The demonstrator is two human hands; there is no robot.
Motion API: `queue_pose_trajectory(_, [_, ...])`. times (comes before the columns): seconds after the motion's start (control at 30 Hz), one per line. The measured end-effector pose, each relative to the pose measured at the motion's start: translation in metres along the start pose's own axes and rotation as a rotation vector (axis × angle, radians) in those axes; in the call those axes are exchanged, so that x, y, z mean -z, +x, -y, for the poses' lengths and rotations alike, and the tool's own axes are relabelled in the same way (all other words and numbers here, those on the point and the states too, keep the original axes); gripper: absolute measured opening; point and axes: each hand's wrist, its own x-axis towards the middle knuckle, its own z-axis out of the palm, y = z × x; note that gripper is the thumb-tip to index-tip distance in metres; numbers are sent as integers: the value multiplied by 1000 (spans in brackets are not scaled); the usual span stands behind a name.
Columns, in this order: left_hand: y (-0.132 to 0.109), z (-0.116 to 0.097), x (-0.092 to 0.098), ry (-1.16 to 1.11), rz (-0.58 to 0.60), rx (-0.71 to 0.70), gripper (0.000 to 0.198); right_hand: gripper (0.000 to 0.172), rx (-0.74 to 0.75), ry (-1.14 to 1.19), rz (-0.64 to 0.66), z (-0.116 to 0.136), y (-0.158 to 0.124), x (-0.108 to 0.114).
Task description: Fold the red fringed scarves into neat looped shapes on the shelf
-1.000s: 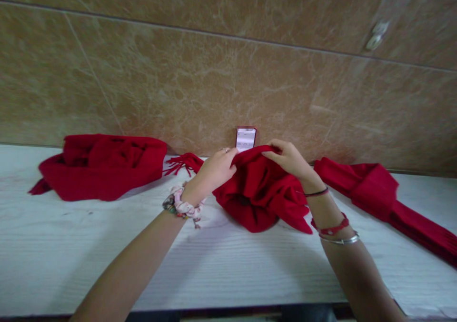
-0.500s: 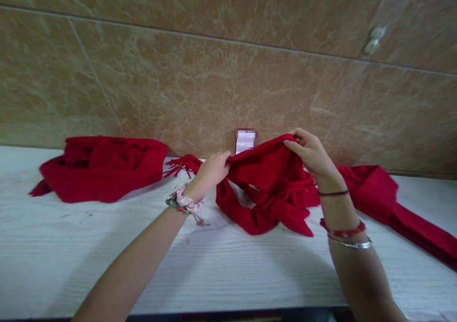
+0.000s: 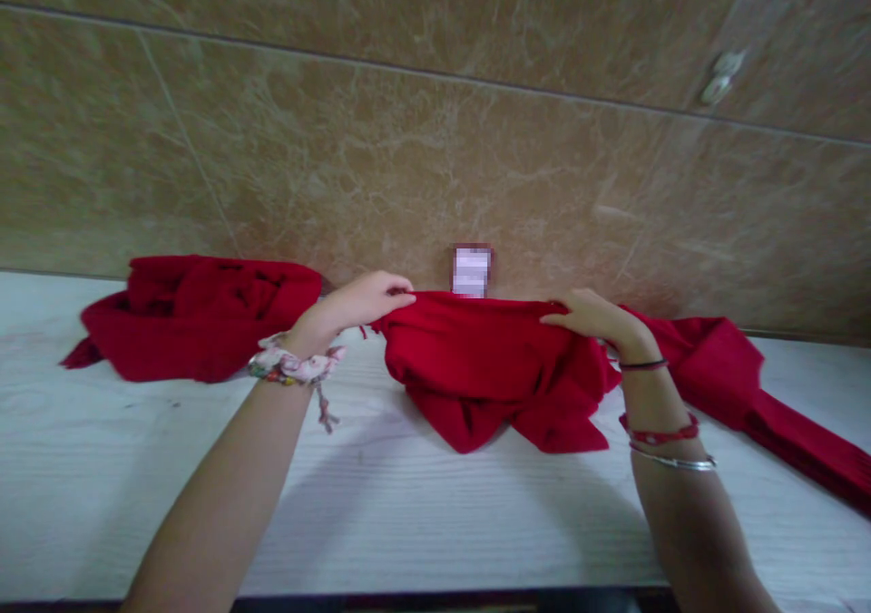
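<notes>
A red scarf [image 3: 476, 359] hangs between my two hands, its upper edge drawn nearly straight and its lower part bunched on the white table. My left hand [image 3: 364, 303] pinches the edge at the left end, thumb and fingers closed on the cloth. At the right end, my right hand [image 3: 592, 312] grips the same edge, thumb in front and fingers partly hidden behind the cloth. A bit of fringe shows below my left hand. My left wrist wears a pale scrunchie and beads; my right arm wears bands and a silver bangle.
Another red scarf [image 3: 204, 323] lies bundled at the left. A folded red length of cloth [image 3: 721, 368] runs off to the right edge. Behind the held scarf, a phone [image 3: 472, 270] with a lit screen leans on the brown marbled wall [image 3: 381, 160]. The white table [image 3: 381, 522] ends near the bottom.
My left hand has moved left and slightly up, and my right hand a little down. The scarf's upper edge is stretched wider and the gap in its folds is covered.
</notes>
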Motion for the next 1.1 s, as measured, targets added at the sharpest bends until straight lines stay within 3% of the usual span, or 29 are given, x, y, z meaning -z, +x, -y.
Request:
queue_pose_trajectory(0.03, [-1, -2, 1, 9, -17, -13, 26, 8, 27, -7, 37, 1, -1, 1])
queue_pose_trajectory(0.1, [-7, -6, 7, 22, -51, -24, 27, 14, 74, 37, -11, 2, -4, 6])
queue_pose_trajectory(0.23, [-18, -8, 21, 110, -385, 40, 28, 20, 76, 127, -175, 5, -6, 15])
queue_pose_trajectory(0.27, [-18, -6, 22, 115, -369, 33, 28, 19, 51, 93, -199, 6, -5, 14])
queue_pose_trajectory(0.37, [-10, 5, 15, 113, -66, 18, 24, 13, -43, -83, -224, 12, -1, -3])
queue_pose_trajectory(0.4, [-5, 8, 9, 133, -16, 45, 22, 15, -66, -132, -213, 16, 1, -11])
queue_pose_trajectory(0.5, [11, 21, -10, 227, -67, 165, 22, 27, -82, -222, -204, 32, 4, -33])
queue_pose_trajectory(0.6, [23, 34, -26, 240, -48, 215, 22, 29, 97, -147, -214, 53, 5, -44])
queue_pose_trajectory(0.7, [28, 46, -34, 188, 9, 214, 21, 21, 411, 7, -47, 74, 4, -53])
queue_pose_trajectory(0.77, [28, 51, -36, 164, 27, 201, 23, 19, 516, -11, 110, 86, 3, -63])
queue_pose_trajectory(0.9, [29, 54, -38, 101, 107, 137, 31, 22, 460, -183, 262, 98, -2, -91])
queue_pose_trajectory(1.1, [33, 60, -42, 69, 62, 138, 19, 21, 463, -57, 253, 95, 0, -103])
